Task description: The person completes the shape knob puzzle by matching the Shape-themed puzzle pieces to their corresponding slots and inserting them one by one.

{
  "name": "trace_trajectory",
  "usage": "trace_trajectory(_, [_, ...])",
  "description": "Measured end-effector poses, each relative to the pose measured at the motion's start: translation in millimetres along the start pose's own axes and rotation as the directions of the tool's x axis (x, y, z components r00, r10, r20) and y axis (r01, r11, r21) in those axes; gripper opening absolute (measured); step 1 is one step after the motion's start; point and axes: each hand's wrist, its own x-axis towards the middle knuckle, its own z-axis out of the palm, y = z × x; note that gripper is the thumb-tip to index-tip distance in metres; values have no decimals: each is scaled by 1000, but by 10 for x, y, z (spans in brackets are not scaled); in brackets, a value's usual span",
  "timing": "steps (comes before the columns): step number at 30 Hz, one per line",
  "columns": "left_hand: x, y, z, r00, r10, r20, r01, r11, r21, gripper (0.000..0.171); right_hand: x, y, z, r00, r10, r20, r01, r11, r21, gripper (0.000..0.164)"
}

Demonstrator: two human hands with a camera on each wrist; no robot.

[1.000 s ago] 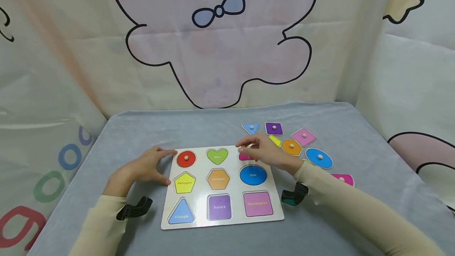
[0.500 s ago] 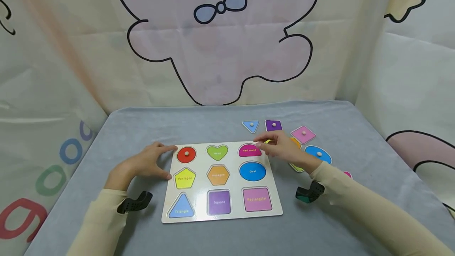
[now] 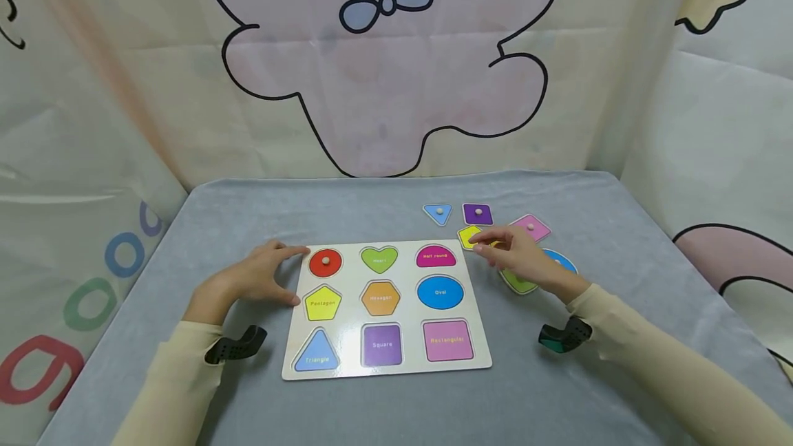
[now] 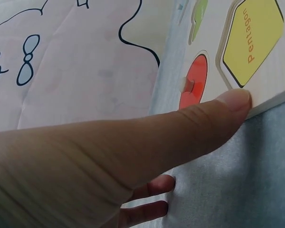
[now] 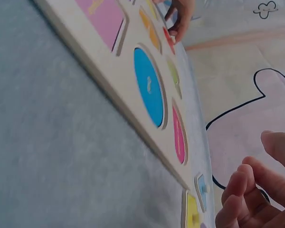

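Note:
A white shape puzzle board [image 3: 405,263] lies on the table, its recesses printed with names such as Pentagon, Oval and Square. A red knobbed circle [image 3: 325,264] sits in the top-left recess. My left hand [image 3: 250,281] touches the board's left side, index finger at the far corner; in the left wrist view the thumb [image 4: 232,100] rests on the edge beside the pentagon recess. To the board's right, my right hand [image 3: 523,258] hovers above the loose pieces, fingertips beside a yellow knobbed piece [image 3: 467,237]. Nothing shows between its loosely bent fingers [image 5: 275,183].
Behind the right hand lie a blue triangle [image 3: 438,213], a purple square [image 3: 478,213] and a pink piece [image 3: 531,226]. A green piece [image 3: 517,284] and a blue oval [image 3: 564,260] are partly hidden under it. Printed cloth [image 3: 384,88] hangs behind the table.
My right hand has moved right, from over the half-round recess to the loose pieces beside the board. My left hand keeps its place at the board's left edge.

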Motion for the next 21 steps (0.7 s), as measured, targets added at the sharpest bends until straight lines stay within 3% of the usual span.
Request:
trace_trajectory(7, [-6,21,-5,1000,10,3,-10,1000,4,95,-104,135,-149,999,-34,10,35,998,-51,33])
trace_trajectory(21, [-12,-14,12,1000,13,-5,-13,1000,-4,96,-207,401,-347,999,-6,37,6,1000,-1,34])
